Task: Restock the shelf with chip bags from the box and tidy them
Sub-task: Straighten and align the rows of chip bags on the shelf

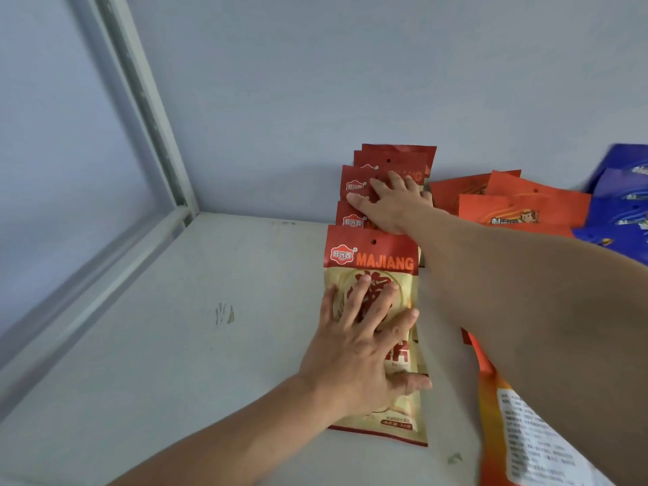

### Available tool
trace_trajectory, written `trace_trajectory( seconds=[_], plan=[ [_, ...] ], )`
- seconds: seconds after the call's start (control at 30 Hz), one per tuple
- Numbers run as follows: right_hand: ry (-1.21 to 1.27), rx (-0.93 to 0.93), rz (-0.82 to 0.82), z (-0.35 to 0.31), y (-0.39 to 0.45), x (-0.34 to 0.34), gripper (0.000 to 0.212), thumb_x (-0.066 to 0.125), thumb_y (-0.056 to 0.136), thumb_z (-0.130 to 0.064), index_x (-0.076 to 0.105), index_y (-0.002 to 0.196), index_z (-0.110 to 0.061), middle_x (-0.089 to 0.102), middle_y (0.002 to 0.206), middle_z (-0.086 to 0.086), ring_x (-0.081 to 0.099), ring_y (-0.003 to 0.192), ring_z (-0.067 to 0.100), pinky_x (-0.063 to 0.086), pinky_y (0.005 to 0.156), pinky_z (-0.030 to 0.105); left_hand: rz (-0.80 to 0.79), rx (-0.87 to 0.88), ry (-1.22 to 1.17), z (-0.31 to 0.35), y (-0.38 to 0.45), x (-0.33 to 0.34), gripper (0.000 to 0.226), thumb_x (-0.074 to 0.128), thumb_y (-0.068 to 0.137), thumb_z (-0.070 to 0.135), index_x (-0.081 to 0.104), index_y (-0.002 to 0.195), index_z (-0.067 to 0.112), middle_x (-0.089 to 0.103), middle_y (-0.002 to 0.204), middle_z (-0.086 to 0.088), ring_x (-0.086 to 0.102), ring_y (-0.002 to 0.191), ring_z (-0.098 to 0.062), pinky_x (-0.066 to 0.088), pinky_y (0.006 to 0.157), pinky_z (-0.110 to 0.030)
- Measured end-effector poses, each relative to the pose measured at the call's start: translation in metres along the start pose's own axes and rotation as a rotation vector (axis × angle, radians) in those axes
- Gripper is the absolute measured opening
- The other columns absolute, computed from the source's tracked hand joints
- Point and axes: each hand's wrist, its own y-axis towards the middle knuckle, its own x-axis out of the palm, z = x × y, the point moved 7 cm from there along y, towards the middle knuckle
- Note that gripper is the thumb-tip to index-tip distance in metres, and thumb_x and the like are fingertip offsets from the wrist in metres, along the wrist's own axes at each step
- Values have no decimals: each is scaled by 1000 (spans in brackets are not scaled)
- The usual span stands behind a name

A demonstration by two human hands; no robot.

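A row of red and cream MAJIANG bags lies overlapping on the white shelf (175,345), running from the front toward the back wall. My left hand (364,338) presses flat, fingers spread, on the nearest MAJIANG bag (371,254). My right hand (392,201) reaches further back and rests with straight fingers on the rear MAJIANG bags (396,157). To the right lie orange bags (519,208), partly hidden by my right forearm.
Blue bags (620,205) lie at the far right edge. An orange bag with a white printed back (526,440) lies at the lower right under my arm. The shelf's metal frame post (147,107) runs along the left. A pale wall closes the back.
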Motion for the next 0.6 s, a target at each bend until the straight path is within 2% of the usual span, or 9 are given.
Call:
trace_trajectory(
  seconds=[0.13,0.17,0.3,0.43,0.53,0.6],
  plan=[
    [36,6,-46,4,10,8,84,21,86,-85,14,158,-41,-2,169,-2,-7,154,30,5,119,60,-42,11,-11,-7,11,5,84,13,89,85,19,159,39,9,171,0,-5,157,-35,-1,120,-66],
    [48,7,-57,5,13,11,84,21,86,-85,14,158,-42,-2,169,-2,-7,154,29,5,119,60,-34,14,-10,-8,14,6,83,12,90,84,16,159,39,7,172,0,-7,157,-34,-3,120,-65],
    [44,-2,-83,8,25,20,84,19,85,-86,13,157,-43,-3,169,-4,-6,154,29,6,120,60,-22,35,3,-10,20,12,80,13,93,81,29,157,35,22,169,-3,9,157,-36,10,119,-64],
    [29,-8,-107,8,27,25,84,16,86,-85,9,158,-42,-5,169,-4,-8,154,29,5,119,60,5,44,-30,-12,21,15,80,12,94,80,29,158,34,19,170,-2,6,157,-35,8,121,-63],
    [22,4,-124,7,26,24,83,15,87,-84,9,158,-41,-4,169,-4,-6,154,30,4,119,60,-17,47,-17,-11,21,15,78,18,95,79,39,154,33,29,166,-2,19,155,-37,21,119,-64],
    [20,20,-99,7,23,15,82,15,89,-82,10,159,-40,2,169,-3,-2,154,30,5,119,59,-10,46,-25,-10,20,16,75,20,97,77,42,152,32,33,165,-3,22,154,-37,21,121,-62]
  ],
)
